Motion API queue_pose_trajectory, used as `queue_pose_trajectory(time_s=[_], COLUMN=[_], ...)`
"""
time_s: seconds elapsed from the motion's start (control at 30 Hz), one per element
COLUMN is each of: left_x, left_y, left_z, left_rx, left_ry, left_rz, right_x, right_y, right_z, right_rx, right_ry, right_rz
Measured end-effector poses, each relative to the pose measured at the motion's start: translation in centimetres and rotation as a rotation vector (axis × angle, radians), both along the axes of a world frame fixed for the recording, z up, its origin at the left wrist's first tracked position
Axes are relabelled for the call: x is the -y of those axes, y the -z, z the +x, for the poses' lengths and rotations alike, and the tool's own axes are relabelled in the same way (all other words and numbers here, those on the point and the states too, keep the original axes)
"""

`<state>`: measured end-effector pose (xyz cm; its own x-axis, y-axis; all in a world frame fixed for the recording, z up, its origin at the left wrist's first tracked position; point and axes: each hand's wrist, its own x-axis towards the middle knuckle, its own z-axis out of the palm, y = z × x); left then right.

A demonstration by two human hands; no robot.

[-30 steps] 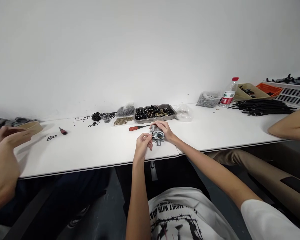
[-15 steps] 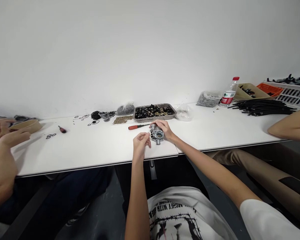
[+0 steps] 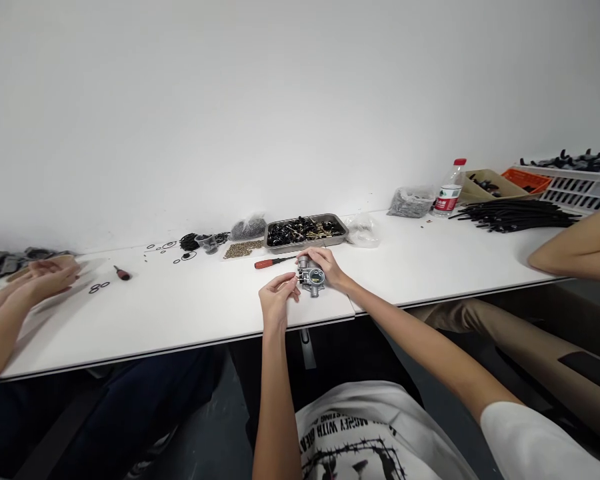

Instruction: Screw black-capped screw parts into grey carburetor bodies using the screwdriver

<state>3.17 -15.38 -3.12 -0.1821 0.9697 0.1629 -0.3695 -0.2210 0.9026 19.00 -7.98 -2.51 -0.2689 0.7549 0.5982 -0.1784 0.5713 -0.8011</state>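
A silver metal carburetor-like part (image 3: pixel 315 277) rests on the white table near its front edge, its round opening facing up. My right hand (image 3: pixel 326 262) wraps round its right and upper side. At its left side, my left hand (image 3: pixel 279 293) has thumb and fingertips pinched together by the black fittings; whatever small piece they hold is too small to name. Behind the part lies a red-handled screwdriver (image 3: pixel 265 264), its shaft pointing right. A metal tray (image 3: pixel 307 247) of black and brass pieces stands farther back.
Brass pieces (image 3: pixel 243 249), bagged parts (image 3: pixel 247 228) and black rings (image 3: pixel 99 287) lie leftward, with another screwdriver (image 3: pixel 123 273) and a person's hands (image 3: pixel 50 280). Rightward are a bottle (image 3: pixel 449 193), black tubes (image 3: pixel 515 215), bins (image 3: pixel 495 185) and another person's arm (image 3: pixel 580 250).
The view has shifted slightly. My left fingers have shifted a little beside the metal part, while my right hand keeps its hold. The person's hands at the left have come together over the bin.
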Motion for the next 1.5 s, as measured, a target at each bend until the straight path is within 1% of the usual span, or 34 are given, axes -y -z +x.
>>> queue_pose_trajectory(time_s=[0.27, 0.53, 0.93, 1.07, 1.13, 1.2, 1.23, 1.3, 1.4, 1.43, 1.5], left_x=[0.3, 0.2, 0.3, 0.4, 0.3, -0.2, -0.7, -2.4, -6.2, -7.7, -10.3], left_y=[0.1, 0.3, 0.3, 0.4, 0.2, -0.6, -1.3, -3.1, -6.0, -6.8, -7.6], left_z=[0.0, 0.0, -0.1, 0.2, -0.1, -1.0, -1.8, -3.8, -7.0, -7.9, -9.1], left_rx=[-0.061, -0.099, -0.138, -0.132, -0.127, -0.177, -0.238, -0.425, -0.821, -0.959, -1.059], left_ry=[-0.020, -0.033, -0.017, -0.032, -0.052, -0.090, -0.113, -0.164, -0.245, -0.228, -0.159], left_rz=[0.036, 0.019, 0.032, 0.030, 0.034, 0.040, 0.046, 0.076, 0.207, 0.222, 0.206], right_x=[0.3, 0.5, -0.1, -0.4, -0.6, -0.8, -0.9, -1.0, -1.1, -1.2, -1.1], right_y=[-0.3, -0.4, 0.0, 0.2, 0.4, 0.4, 0.5, 0.5, 0.5, 0.5, 0.5], right_z=[-0.1, -0.1, -0.3, -0.3, -0.4, -0.4, -0.5, -0.6, -0.6, -0.6, -0.6], right_rx=[-0.001, 0.010, -0.022, -0.031, -0.056, -0.086, -0.097, -0.094, -0.063, -0.056, -0.049], right_ry=[0.018, 0.030, -0.006, -0.021, -0.027, -0.043, -0.057, -0.093, -0.135, -0.145, -0.163], right_rz=[-0.020, -0.050, -0.065, -0.106, -0.153, -0.211, -0.240, -0.295, -0.359, -0.377, -0.408])
